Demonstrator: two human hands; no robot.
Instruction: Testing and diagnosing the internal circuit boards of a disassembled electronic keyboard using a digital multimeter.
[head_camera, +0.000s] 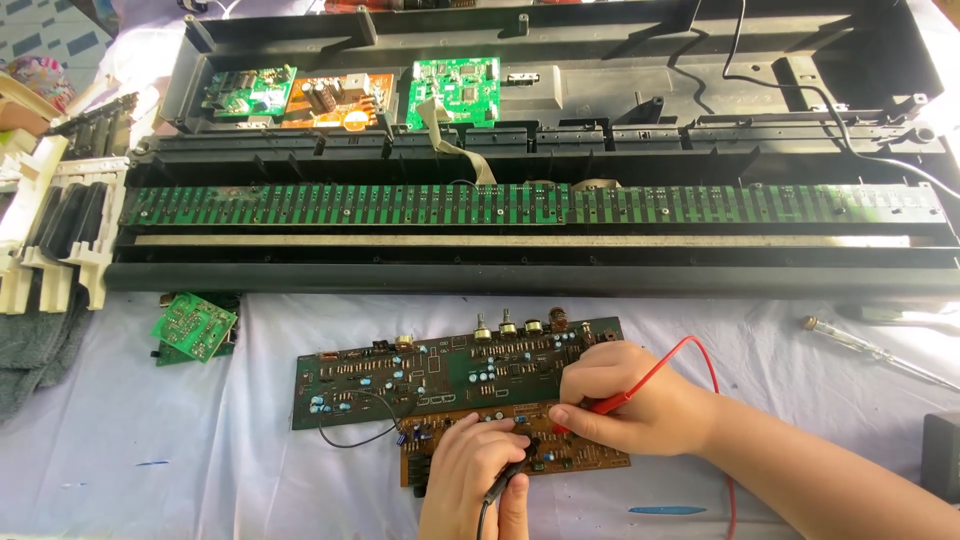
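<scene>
- The right hand is pinching a red probe between thumb and curled fingers, its tip pressing down onto the brown circuit board; a red lead is looping up and away from it over the wrist.
- The left hand is gripping a black probe in a closed pinch, its tip resting on the same brown board, near the middle; the exact contact point is probably a solder joint, but the fingers are hiding it.
- The brown board is lying flat on the white cloth, just below and touching the edge of a larger dark green circuit board, which is carrying knobs and small blue capacitors along its top.
- Both boards are looking light, stiff and fragile: thin sheets crowded with small upright parts that would likely bend or snap under pressure. The bare edges and corners seem the safest places to hold, not the component side.
- The probes are slim, hard and light, best held like pens near the tip.
- Behind the boards an opened keyboard chassis is stretching across the table, showing a long green contact strip and several small boards inside.
- A small green board is sitting at the left, a screwdriver at the right, well apart from the hands.
</scene>
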